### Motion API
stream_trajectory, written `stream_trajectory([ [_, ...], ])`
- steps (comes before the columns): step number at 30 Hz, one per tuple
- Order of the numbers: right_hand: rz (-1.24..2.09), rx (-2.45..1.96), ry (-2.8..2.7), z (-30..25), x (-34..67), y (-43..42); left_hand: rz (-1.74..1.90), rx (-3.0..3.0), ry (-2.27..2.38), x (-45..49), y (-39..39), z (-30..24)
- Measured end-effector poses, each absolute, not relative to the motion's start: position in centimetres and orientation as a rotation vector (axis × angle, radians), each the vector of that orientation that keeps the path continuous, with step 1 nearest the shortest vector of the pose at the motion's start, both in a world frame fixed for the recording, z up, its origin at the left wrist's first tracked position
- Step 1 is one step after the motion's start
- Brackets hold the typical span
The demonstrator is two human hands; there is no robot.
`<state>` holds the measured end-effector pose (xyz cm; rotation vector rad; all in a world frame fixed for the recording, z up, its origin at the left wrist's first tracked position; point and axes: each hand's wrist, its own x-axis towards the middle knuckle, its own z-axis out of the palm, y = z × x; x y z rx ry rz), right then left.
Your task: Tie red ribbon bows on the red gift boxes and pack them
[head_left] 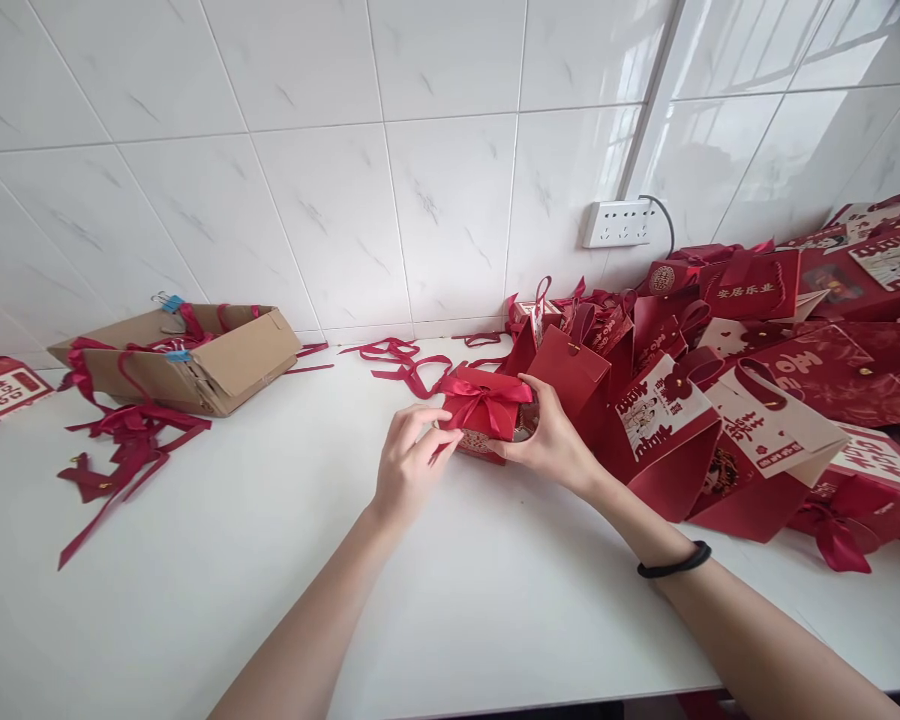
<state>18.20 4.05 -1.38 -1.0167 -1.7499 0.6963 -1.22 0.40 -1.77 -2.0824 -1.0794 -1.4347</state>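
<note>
A small red gift box point(507, 412) with a tied bow of red ribbon point(483, 396) on its top sits on the white table in front of me. My right hand point(546, 425) is wrapped round the box's right side, thumb at the near edge and fingers at the back. At the box's left side, my left hand point(414, 445) has its thumb and forefinger pinched at the bow's left end. A bit of red shows below those fingertips, seemingly a ribbon tail. The fingers partly hide the box's left side.
An open cardboard box point(247, 365) with red ribbons stands at the left; cut ribbons point(124, 450) trail before it. Loose ribbon loops point(397, 355) lie by the tiled wall. Red gift bags point(667, 410) crowd the right side. A power strip point(621, 224) is on the wall.
</note>
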Motion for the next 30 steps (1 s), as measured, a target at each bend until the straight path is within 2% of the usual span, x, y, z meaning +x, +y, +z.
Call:
stream_trajectory([
  [9,0.403,-1.071,-1.677,-1.4,18.2,4.1,-1.186,-2.164,-1.199,-1.9,0.6,-1.9],
  [14,0.342,-1.028,-1.643,-1.3,18.2,4.0,-1.111,-2.279,-1.49,-2.8,0.9,-2.2],
  [16,0.365,-0.992,-1.671,-1.3,18.3,3.9,-1.281,-2.227,-1.676,-2.8,0.8,-1.8],
  [19,0.325,-0.912,-1.771,-1.6,18.3,3.7,-1.79,-2.022,-1.926,-2.3,0.4,-0.9],
  [22,0.296,-0.847,-1.883,-2.0,18.3,3.5,-2.24,-1.865,-1.975,-1.7,-0.2,0.2],
  [24,0.302,-0.824,-1.943,-2.1,18.2,3.3,-2.358,-1.882,-1.935,-1.3,-0.5,0.7],
  [27,0.294,-0.815,-2.002,-2.1,18.1,3.0,-2.241,-1.993,-1.834,-0.9,-0.9,0.8],
  [30,0.287,-0.802,-2.038,-2.2,18.0,2.8,-1.893,-2.094,-1.487,-0.4,-1.0,0.3],
])
